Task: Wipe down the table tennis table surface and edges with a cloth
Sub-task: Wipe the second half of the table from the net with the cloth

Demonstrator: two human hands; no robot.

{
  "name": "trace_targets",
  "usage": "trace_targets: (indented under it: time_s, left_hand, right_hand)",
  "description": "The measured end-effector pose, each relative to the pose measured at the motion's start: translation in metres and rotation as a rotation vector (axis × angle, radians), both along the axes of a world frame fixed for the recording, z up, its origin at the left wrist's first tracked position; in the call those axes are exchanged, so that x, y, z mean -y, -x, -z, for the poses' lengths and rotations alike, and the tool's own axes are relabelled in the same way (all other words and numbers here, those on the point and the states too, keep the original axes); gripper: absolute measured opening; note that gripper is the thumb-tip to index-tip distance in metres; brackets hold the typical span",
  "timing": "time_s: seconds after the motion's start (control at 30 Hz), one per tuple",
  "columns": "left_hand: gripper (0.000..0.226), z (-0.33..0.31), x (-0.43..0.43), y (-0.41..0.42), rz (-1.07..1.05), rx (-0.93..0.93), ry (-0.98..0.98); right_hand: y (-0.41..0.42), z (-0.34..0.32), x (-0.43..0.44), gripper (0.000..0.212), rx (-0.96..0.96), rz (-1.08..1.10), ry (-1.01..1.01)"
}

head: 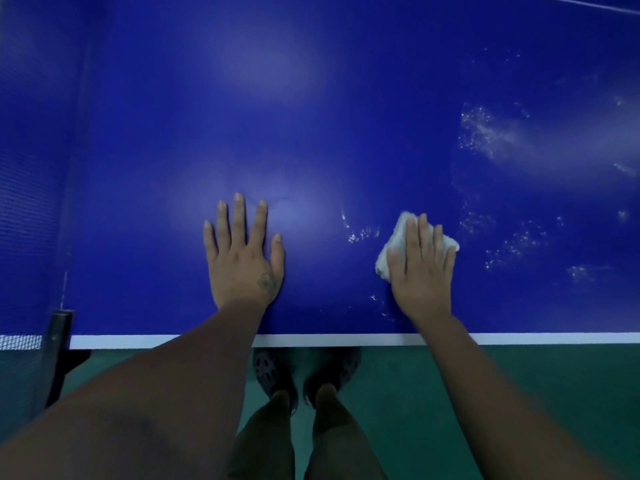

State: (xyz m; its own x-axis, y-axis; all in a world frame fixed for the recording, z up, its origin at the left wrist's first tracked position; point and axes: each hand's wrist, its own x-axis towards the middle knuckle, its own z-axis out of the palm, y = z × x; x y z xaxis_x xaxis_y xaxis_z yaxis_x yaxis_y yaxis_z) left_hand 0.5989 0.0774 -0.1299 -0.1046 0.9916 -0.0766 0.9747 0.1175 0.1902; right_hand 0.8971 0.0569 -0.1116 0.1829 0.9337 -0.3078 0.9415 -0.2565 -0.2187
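1. The table tennis table (311, 98) has a deep blue top, and a white edge stripe (346, 339) runs along its near side; every place below is given from that stripe.
2. The left hand (242, 258) lies palm down on the blue top just beyond the stripe. Its fingers are straight and spread wide, and it holds nothing.
3. A small dark mark sits on the back of the left hand near the thumb. It is too blurred to read.
4. The right hand (420, 268) lies beyond the stripe, level with the left hand and well apart from it. Its fingers are straight and close together, pressing flat on the cloth.
5. The cloth (398, 233) is white and crumpled. It lies on the table top under the right hand's fingers, showing past the fingertips and beside the thumb.
6. White specks and smears (485, 133) are scattered over the blue top, mostly further beyond the stripe than the right hand. A few lie between the hands and a few between the right hand and the stripe.
7. At the stripe's left end a dark net post (59, 341) clamps the table, and the net (31, 202) runs away from it across the top.
8. On the near side of the stripe lies a green floor (519, 393), with the person's dark shoes (273, 372) partly under the table edge.
9. Far beyond the stripe, a thin white line (588, 3) crosses the top.
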Motion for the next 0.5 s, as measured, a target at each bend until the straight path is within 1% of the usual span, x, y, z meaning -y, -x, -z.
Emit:
trace_targets:
  time_s: [0.13, 0.23, 0.3, 0.4, 0.5]
  left_hand:
    - [0.067, 0.003, 0.000, -0.002, -0.005, -0.016, -0.017]
    - [0.067, 0.002, -0.001, -0.003, -0.014, -0.016, -0.024]
    - [0.066, 0.002, 0.000, -0.003, -0.018, -0.016, -0.035]
    - [0.065, 0.003, 0.000, -0.004, -0.015, -0.011, -0.056]
    - [0.064, 0.003, -0.001, -0.005, -0.014, -0.002, -0.084]
  right_hand:
    - [0.004, 0.004, -0.085, 0.068, -0.051, 0.034, -0.033]
    - [0.022, 0.008, -0.147, 0.067, -0.049, 0.066, -0.040]
    - [0.042, 0.010, -0.177, 0.068, -0.032, 0.041, -0.042]
    - [0.070, 0.015, -0.191, 0.071, -0.007, -0.124, -0.071]
    - [0.081, 0.015, -0.144, 0.070, 0.047, -0.342, -0.138]
